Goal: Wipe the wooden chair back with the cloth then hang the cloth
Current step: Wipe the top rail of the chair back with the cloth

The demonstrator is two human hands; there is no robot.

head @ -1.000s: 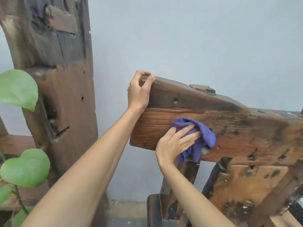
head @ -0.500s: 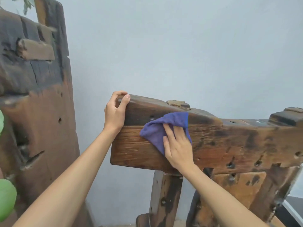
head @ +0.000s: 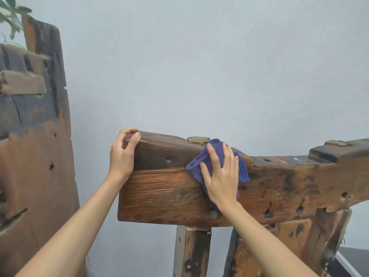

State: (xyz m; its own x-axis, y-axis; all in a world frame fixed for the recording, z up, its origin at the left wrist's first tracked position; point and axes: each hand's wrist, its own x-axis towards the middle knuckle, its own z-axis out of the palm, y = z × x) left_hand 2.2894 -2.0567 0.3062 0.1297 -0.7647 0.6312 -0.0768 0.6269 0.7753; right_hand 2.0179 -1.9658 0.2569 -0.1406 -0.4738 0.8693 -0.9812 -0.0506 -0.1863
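The wooden chair back [head: 163, 196] is a thick, worn, dark-stained rail that runs across the middle of the view on rough posts. My left hand [head: 122, 154] grips its top left corner, fingers curled over the edge. My right hand [head: 221, 174] lies flat with straight fingers on a purple cloth [head: 242, 168] and presses it against the upper part of the rail, near a wooden peg on top. Most of the cloth is hidden under the hand.
A tall weathered wooden plank [head: 36, 156] stands at the left against the grey wall [head: 199, 66], with plant leaves [head: 12, 15] above it. Chair posts [head: 191, 250] go down below the rail. A dark surface [head: 347, 260] shows at the lower right.
My right hand has slid the cloth up and to the right along the rail, from its lower face to the top edge. The left hand kept its grip on the corner. The camera tilted upward.
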